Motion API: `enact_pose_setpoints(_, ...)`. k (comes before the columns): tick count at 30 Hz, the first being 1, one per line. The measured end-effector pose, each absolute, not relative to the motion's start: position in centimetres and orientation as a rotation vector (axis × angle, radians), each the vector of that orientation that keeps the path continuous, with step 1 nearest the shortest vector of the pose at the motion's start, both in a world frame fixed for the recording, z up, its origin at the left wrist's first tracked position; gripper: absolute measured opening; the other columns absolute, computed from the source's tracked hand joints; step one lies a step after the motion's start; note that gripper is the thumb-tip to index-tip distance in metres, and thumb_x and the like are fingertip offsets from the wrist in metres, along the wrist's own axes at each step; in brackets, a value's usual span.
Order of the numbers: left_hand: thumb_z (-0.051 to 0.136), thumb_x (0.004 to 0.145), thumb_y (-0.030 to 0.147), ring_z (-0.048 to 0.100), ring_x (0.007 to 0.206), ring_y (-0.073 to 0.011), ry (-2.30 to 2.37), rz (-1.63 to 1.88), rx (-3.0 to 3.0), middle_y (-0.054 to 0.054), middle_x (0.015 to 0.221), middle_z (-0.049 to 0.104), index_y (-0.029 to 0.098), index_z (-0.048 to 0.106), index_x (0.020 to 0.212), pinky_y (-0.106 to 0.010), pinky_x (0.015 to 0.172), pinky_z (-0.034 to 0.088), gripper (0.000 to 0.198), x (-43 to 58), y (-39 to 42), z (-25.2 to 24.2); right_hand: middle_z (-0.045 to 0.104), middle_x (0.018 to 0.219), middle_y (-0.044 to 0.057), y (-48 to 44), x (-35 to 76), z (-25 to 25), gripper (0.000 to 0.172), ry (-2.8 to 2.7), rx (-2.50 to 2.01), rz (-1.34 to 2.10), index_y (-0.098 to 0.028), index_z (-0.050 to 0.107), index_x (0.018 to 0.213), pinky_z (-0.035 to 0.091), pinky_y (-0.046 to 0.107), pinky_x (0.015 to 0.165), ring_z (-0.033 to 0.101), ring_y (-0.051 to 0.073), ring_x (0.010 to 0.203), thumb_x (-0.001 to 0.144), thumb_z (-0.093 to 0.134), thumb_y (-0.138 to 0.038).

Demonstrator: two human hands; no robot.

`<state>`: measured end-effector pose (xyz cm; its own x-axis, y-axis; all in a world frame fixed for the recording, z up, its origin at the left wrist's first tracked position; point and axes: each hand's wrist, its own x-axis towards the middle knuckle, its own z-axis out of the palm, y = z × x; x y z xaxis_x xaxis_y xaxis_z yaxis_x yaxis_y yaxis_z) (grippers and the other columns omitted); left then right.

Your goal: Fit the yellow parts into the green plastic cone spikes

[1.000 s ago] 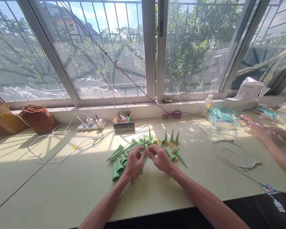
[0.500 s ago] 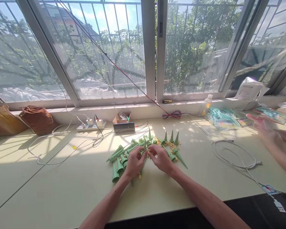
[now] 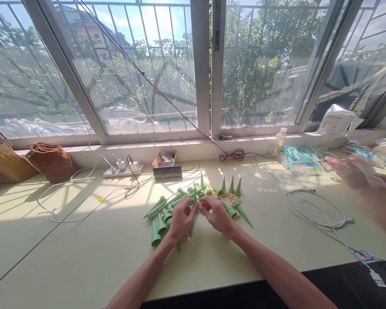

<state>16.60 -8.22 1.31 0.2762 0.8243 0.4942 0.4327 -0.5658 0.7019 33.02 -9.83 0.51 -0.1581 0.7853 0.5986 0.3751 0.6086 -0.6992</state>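
Observation:
My left hand (image 3: 181, 219) is closed on a green plastic cone (image 3: 195, 197), its tip pointing up between thumb and fingers. Close against it, my right hand (image 3: 218, 215) pinches at the cone's lower end; whatever lies in its fingertips is too small to make out. Around both hands lies a pile of similar hollow green cones, such as one on its side (image 3: 155, 235) at the left and another (image 3: 243, 213) at the right. Small yellow pieces (image 3: 235, 199) are scattered among them. Fingers cover part of the pile.
A small cardboard box (image 3: 157, 161) stands behind a dark flat device (image 3: 167, 172). A white cable (image 3: 287, 199) lies coiled at right, near bagged turquoise items (image 3: 296, 159). Another person's hand (image 3: 352, 174) moves at far right. A power strip (image 3: 124, 170) lies at left.
My two hands hold almost the same pose at the cone. At far right, the other person's hands have shifted slightly and are blurred.

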Motion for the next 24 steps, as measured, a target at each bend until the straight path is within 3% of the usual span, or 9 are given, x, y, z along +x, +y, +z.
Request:
enact_pose_setpoints(14,0.057,0.087,0.04,0.043,0.049,-0.0101,1.163,1.243,2.118,0.003,0.062,0.047,0.018,0.055,0.078,-0.021,0.044,0.028,0.024,16.85,-8.47,1.62,0.069,0.083,0.004,-9.75,33.04,0.42,0.016,-1.769,-0.967,0.47,-0.019,0.061,0.102,0.051,0.026,0.066,0.065,0.016,0.071,0.086,0.059,-0.015)
enact_pose_setpoints(24,0.052,0.09,0.033,0.044,0.052,-0.0094,1.152,1.226,2.195,0.001,0.073,0.048,0.018,0.057,0.084,-0.02,0.046,0.031,0.017,16.66,-8.29,1.45,0.069,0.081,0.004,-9.86,32.98,0.65,0.016,-1.744,-0.952,0.513,-0.018,0.061,0.101,0.052,0.027,0.066,0.067,0.017,0.071,0.085,0.06,-0.015)
